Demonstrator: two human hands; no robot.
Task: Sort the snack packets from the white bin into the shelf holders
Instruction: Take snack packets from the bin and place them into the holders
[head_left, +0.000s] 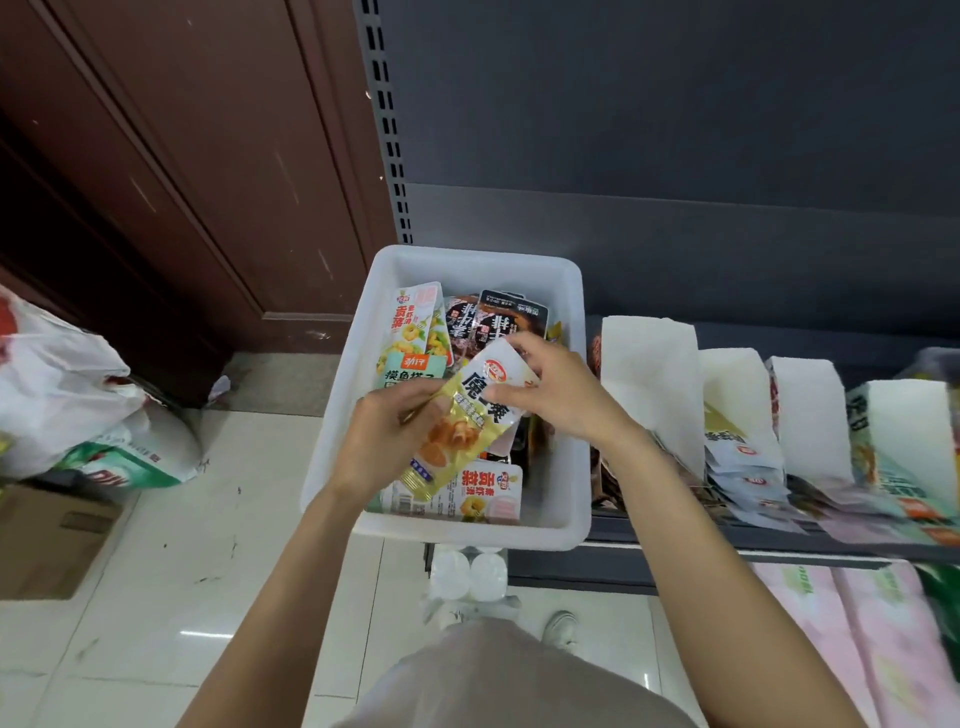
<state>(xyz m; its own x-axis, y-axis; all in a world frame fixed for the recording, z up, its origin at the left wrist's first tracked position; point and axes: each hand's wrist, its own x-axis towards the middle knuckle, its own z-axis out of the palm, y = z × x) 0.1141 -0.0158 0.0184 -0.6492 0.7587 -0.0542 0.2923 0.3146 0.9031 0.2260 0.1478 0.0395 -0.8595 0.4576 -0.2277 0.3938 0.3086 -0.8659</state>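
A white bin (563, 395) sits on the shelf's left end with several snack packets inside, green-yellow ones (415, 327) and dark ones (511, 317). Above the bin, both hands hold a yellow and white snack packet (467, 415). My left hand (387, 434) grips its left edge. My right hand (558, 387) pinches its upper right end. To the right stand white shelf holders (649, 374), some with packets (748, 467) stacked in front.
A brown wooden door fills the upper left. White and green plastic bags (78, 405) and a cardboard box (47, 540) lie on the tiled floor at left. Pink packages (852, 623) sit on the lower shelf. Two white bottles (467, 574) stand under the bin.
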